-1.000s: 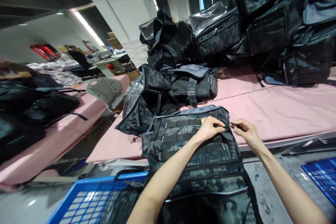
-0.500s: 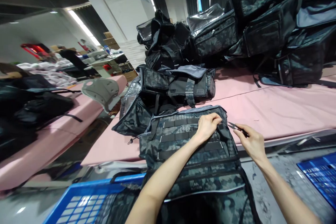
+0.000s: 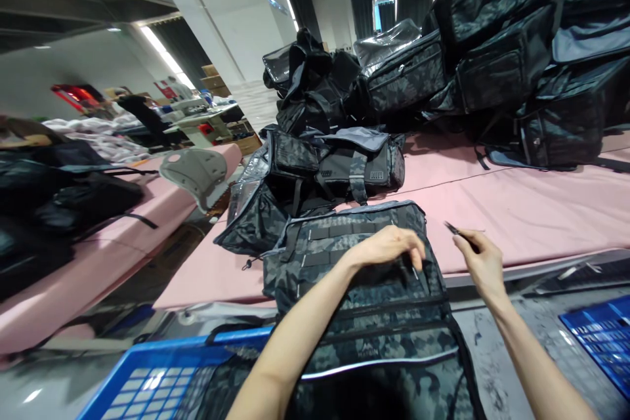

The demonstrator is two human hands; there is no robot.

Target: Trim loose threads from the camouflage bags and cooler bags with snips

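Observation:
A dark camouflage backpack (image 3: pixel 344 302) lies in front of me, its upper part on the pink table and its lower part hanging toward me. My left hand (image 3: pixel 391 246) is over the rows of webbing near its right edge, with fingers bent down and closed. The fingertips are partly hidden, so whatever they pinch cannot be made out. In my right hand (image 3: pixel 482 259), small dark thread snips (image 3: pixel 455 230) are gripped with the blades pointing left. The snips are just right of the backpack, apart from it.
More camouflage bags (image 3: pixel 361 164) lie beyond the backpack, and a tall pile of bags (image 3: pixel 506 72) fills the back right of the pink table (image 3: pixel 551 210). Blue baskets (image 3: pixel 147 354) stand at both sides below. A grey moulded panel (image 3: pixel 194 170) lies left; a person (image 3: pixel 140 115) is far off.
My left hand has dropped from the backpack's upper right corner to lower on the webbing. My right hand has drawn the snips slightly away to the right of the backpack's edge.

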